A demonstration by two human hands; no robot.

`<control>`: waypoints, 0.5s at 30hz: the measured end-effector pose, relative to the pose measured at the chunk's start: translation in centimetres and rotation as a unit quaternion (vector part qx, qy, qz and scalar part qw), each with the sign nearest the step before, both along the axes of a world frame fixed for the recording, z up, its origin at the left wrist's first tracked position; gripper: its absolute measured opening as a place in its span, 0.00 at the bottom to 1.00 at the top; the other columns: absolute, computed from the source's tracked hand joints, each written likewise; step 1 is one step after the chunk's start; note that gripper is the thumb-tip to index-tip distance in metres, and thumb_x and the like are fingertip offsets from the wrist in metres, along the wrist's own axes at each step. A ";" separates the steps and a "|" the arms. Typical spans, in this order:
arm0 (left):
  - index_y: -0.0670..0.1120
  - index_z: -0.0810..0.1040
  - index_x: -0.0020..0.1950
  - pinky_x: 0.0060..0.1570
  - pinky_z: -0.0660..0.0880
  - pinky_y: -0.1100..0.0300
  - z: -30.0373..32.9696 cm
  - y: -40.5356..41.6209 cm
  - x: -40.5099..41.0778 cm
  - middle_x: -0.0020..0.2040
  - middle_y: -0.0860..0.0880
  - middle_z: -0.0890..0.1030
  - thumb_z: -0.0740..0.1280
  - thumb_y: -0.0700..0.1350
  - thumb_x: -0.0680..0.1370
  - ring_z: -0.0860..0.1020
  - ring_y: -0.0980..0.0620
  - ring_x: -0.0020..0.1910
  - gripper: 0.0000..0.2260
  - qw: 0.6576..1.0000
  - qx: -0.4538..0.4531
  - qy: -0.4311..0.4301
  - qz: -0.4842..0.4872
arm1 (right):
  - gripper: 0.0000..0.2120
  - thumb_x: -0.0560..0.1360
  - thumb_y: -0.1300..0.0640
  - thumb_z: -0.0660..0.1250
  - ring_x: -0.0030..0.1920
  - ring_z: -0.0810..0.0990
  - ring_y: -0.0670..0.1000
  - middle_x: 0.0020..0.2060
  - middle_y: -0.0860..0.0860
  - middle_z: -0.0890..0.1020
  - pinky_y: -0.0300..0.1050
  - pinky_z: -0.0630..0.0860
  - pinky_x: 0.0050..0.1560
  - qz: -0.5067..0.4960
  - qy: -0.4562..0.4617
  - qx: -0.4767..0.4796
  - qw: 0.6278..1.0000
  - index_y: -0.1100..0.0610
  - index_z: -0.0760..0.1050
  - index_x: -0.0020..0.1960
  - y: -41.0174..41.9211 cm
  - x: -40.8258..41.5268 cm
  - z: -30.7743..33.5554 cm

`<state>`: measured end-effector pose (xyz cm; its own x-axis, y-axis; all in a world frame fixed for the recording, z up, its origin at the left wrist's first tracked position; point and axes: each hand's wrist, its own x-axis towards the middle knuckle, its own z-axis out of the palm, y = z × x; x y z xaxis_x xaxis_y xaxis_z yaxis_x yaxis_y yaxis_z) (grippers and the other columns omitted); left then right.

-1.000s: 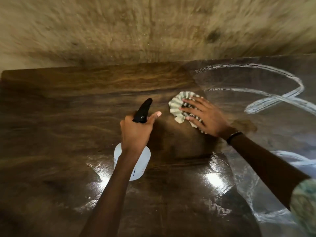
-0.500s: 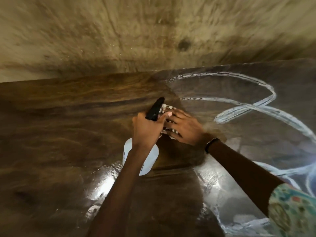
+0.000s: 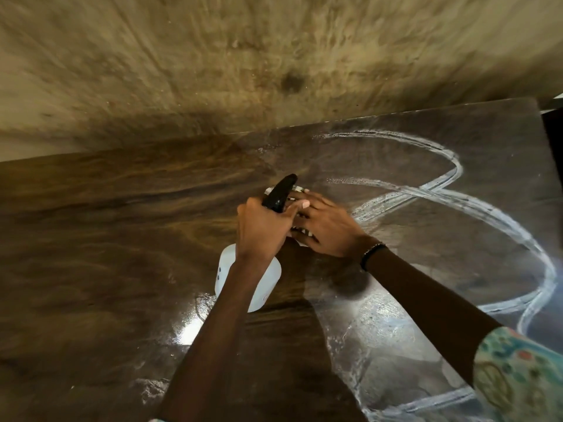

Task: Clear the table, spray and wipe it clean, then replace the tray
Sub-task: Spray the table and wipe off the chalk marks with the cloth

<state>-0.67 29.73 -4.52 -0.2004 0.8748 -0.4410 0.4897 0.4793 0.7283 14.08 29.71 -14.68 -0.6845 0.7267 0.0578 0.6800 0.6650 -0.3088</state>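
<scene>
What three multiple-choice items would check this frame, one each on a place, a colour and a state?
1. Where is the cloth?
A. under the right hand, on the table
B. draped over the spray bottle
C. on the floor

2. What colour is the spray bottle body?
A. red
B. white
C. green

3. What is the left hand doing?
A. lying flat on the table
B. hanging idle
C. gripping the bottle's black trigger head

Answers:
1 A: patterned cloth peeks out between and beyond the right hand's fingers.
2 B: the pale white body shows below the left wrist.
3 C: the fingers wrap the bottle's neck, thumb beside the black head.
</scene>
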 end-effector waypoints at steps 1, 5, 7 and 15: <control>0.46 0.80 0.41 0.32 0.74 0.69 -0.2 0.0 -0.1 0.32 0.55 0.77 0.76 0.53 0.68 0.79 0.56 0.33 0.12 1.000 0.005 0.003 0.011 | 0.20 0.79 0.46 0.55 0.68 0.72 0.58 0.63 0.57 0.77 0.51 0.58 0.71 -0.001 -0.004 0.000 1.000 0.53 0.76 0.63 0.2 0.5 -0.1; 0.46 0.78 0.37 0.29 0.71 0.65 -0.4 0.3 -0.6 0.30 0.52 0.78 0.76 0.53 0.67 0.78 0.55 0.30 0.13 0.999 -0.010 0.000 0.036 | 0.20 0.81 0.45 0.54 0.72 0.66 0.56 0.70 0.54 0.71 0.54 0.59 0.73 -0.013 -0.021 -0.008 1.000 0.50 0.69 0.69 1.5 3.1 -0.5; 0.49 0.76 0.36 0.31 0.72 0.63 -0.5 0.4 -1.1 0.33 0.49 0.80 0.76 0.55 0.66 0.79 0.54 0.32 0.13 0.999 -0.018 -0.015 0.044 | 0.21 0.81 0.44 0.52 0.73 0.65 0.56 0.72 0.52 0.69 0.56 0.59 0.74 -0.032 -0.036 -0.028 0.998 0.50 0.69 0.71 3.0 4.4 -0.3; 0.45 0.79 0.45 0.35 0.72 0.69 -1.0 0.2 -3.4 0.40 0.45 0.83 0.74 0.58 0.65 0.82 0.51 0.41 0.19 0.997 -0.005 -0.040 0.073 | 0.20 0.81 0.44 0.54 0.73 0.65 0.56 0.72 0.50 0.69 0.55 0.60 0.72 -0.161 -0.018 -0.020 0.987 0.48 0.70 0.70 10.8 -0.3 -0.2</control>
<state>-4.04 29.93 -5.53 -0.2883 0.8349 -0.4688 0.3549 0.5479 0.7576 13.79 40.47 -14.83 -0.4197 0.9076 0.0038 0.8648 0.4011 -0.3021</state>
